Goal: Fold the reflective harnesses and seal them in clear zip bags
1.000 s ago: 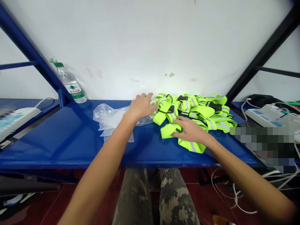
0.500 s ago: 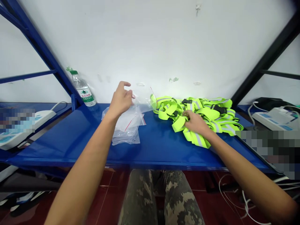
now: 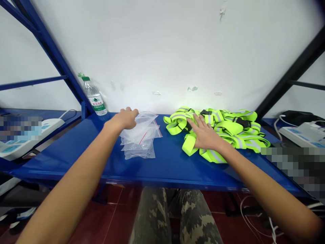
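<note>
On one blue table [image 3: 167, 171], read as a clock face with the person at six, one heap of yellow-green straps [image 3: 228, 128] lies towards two and three o'clock. The straps are flat and bright, with silver-grey stripes, and they curl in loose loops over each other; their number cannot be counted. Near eleven o'clock, clear plastic bags [image 3: 138, 135], at least three, lie flat and overlapping, with thin red lines on them. The right hand [image 3: 205, 134] rests palm down on the heap, its fingers spread wide. The left hand [image 3: 125, 118] is at the bags' ten-o'clock edge, its fingers bent and close; whether they pinch a bag, one cannot tell. One green-capped bottle [image 3: 95, 98] stands at ten o'clock, its water level unclear. At least two black buckles [image 3: 243, 122] show among the straps.
</note>
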Demonstrator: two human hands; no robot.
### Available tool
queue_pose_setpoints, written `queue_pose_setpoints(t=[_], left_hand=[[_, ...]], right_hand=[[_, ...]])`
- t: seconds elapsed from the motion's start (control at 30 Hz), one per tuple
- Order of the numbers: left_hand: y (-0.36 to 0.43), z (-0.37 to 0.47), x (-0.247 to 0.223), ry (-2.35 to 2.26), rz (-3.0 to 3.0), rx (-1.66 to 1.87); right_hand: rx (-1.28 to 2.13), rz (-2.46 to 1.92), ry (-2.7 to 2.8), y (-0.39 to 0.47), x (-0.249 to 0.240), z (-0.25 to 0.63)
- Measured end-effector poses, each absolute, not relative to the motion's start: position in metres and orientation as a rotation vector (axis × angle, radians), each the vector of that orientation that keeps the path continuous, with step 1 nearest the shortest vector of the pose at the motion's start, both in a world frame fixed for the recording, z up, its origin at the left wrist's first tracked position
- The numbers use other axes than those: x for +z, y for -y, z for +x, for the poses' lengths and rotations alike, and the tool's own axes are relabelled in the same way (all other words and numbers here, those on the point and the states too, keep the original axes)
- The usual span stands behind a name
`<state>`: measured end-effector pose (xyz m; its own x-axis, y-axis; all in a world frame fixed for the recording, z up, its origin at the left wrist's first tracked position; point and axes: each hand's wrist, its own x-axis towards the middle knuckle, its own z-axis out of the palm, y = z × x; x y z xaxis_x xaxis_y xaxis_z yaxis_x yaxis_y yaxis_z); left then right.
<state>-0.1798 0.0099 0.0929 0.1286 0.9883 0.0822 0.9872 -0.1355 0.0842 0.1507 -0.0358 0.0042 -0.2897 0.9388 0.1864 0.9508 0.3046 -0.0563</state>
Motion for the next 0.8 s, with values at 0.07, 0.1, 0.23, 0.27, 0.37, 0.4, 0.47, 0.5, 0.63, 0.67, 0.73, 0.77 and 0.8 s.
queue_pose_setpoints(t=[0.07, 0.1, 0.23, 0.27, 0.37, 0.4, 0.47, 0.5, 0.63, 0.67, 0.73, 0.77, 0.8], left_hand=[[-0.009, -0.168, 0.088, -1.982, 2.475, 0.05], [-0.008, -0.161, 0.084, -1.917, 2.452, -0.002], [0.003, -0.137, 0.044, -1.762, 2.282, -0.185], [0.007, -0.134, 0.032, -1.781, 2.304, -0.183], [0.014, -0.134, 0.001, -1.833, 2.449, -0.011], [0.016, -0.136, -0.006, -1.84, 2.497, 0.057], [0.015, -0.143, -0.014, -1.839, 2.573, 0.143], [0.014, -0.147, -0.015, -1.829, 2.602, 0.157], [0.005, -0.152, -0.001, -1.808, 2.596, 0.053], [0.003, -0.148, 0.005, -1.834, 2.564, -0.009], [0.002, -0.132, 0.02, -1.897, 2.513, -0.114], [0.002, -0.121, 0.026, -1.92, 2.515, -0.127], [0.003, -0.108, 0.031, -1.901, 2.551, -0.092]], right_hand=[[-0.138, -1.687, 2.402, 0.026, 0.006, 0.143], [-0.146, -1.671, 2.412, 0.02, 0.005, 0.14], [-0.118, -1.671, 2.429, -0.002, -0.002, 0.133], [-0.134, -1.67, 2.399, -0.005, -0.004, 0.133], [-0.244, -1.679, 2.229, -0.014, -0.007, 0.134], [-0.278, -1.686, 2.173, -0.017, -0.005, 0.136], [-0.325, -1.699, 2.079, -0.022, 0.001, 0.145], [-0.346, -1.703, 2.034, -0.024, 0.006, 0.152], [-0.466, -1.715, 1.747, -0.034, 0.029, 0.193], [-0.497, -1.735, 1.649, -0.036, 0.034, 0.205], [-0.505, -1.802, 1.5, -0.04, 0.041, 0.226], [-0.468, -1.838, 1.497, -0.042, 0.044, 0.234], [-0.406, -1.864, 1.547, -0.043, 0.045, 0.241]])
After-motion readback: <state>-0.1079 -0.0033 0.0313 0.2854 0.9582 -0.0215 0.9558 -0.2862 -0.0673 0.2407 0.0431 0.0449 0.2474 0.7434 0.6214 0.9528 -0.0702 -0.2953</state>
